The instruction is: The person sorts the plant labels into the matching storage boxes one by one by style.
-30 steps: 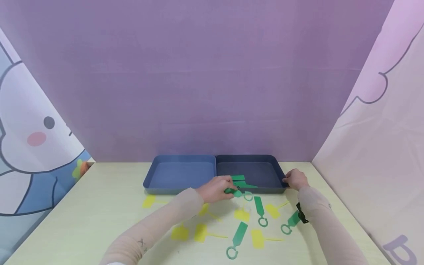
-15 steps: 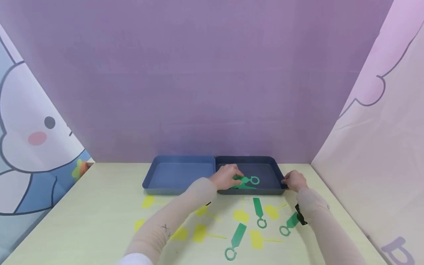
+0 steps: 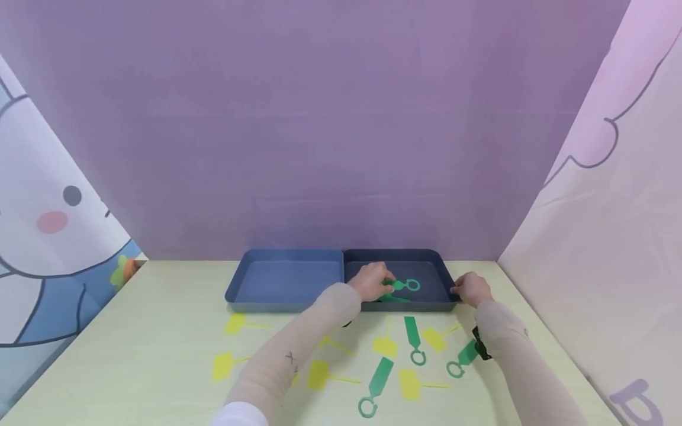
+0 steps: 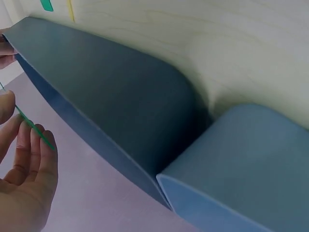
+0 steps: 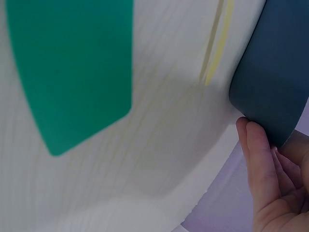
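Observation:
My left hand (image 3: 371, 282) reaches over the dark tray (image 3: 428, 273) and pinches a flat green tag (image 3: 398, 285) with a ring at its end. In the left wrist view the same tag (image 4: 41, 137) appears edge-on between thumb and fingers. Beneath it, more green (image 3: 393, 298) lies inside the dark tray, partly hidden by the hand. My right hand (image 3: 473, 289) grips the dark tray's right front corner; in the right wrist view its fingers (image 5: 260, 154) and thumb pinch the tray wall (image 5: 270, 72).
A blue tray (image 3: 293, 285) stands against the dark one's left side. In front lie green ring tags (image 3: 380, 377) and several yellow tags (image 3: 409, 384) with thin stems. The left forearm covers part of the table. A purple backdrop (image 3: 319, 148) rises behind.
My left hand has carried the green tag from the dark tray's front edge to inside it, moving right and farther back. The right hand has kept its grip on the corner.

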Action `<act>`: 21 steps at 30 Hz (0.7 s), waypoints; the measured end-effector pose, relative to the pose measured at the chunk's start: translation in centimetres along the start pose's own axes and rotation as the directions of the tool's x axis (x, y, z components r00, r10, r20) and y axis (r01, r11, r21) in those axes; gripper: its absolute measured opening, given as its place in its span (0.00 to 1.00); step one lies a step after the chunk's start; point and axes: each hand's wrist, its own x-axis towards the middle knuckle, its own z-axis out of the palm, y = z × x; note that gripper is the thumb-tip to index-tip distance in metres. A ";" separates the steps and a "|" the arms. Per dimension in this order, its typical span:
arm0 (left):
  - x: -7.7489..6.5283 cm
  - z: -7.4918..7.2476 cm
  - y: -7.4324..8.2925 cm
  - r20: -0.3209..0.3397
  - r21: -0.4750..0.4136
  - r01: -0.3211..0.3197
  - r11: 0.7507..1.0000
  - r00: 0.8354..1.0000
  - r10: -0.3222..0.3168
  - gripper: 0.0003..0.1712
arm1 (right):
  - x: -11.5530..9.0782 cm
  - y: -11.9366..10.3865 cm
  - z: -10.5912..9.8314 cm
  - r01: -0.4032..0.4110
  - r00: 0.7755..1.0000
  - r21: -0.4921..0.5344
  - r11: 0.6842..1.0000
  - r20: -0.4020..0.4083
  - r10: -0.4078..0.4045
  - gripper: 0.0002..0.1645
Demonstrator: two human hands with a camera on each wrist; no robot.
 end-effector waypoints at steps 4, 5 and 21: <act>0.8 0.5 -0.2 -0.010 -0.003 0.023 1.000 1.000 -0.023 0.16 | 0.1 -0.1 0.0 -0.005 1.000 -0.003 1.000 -0.011 0.005 0.18; 1.0 0.6 -0.2 -0.014 -0.007 0.034 0.999 0.999 -0.034 0.16 | 0.1 -0.1 0.1 -0.004 1.000 -0.004 1.000 -0.013 0.004 0.18; 2.2 1.1 1.3 -0.043 0.060 0.120 0.991 0.992 -0.118 0.13 | 0.1 -0.2 0.2 -0.008 1.000 -0.012 1.000 -0.006 0.008 0.18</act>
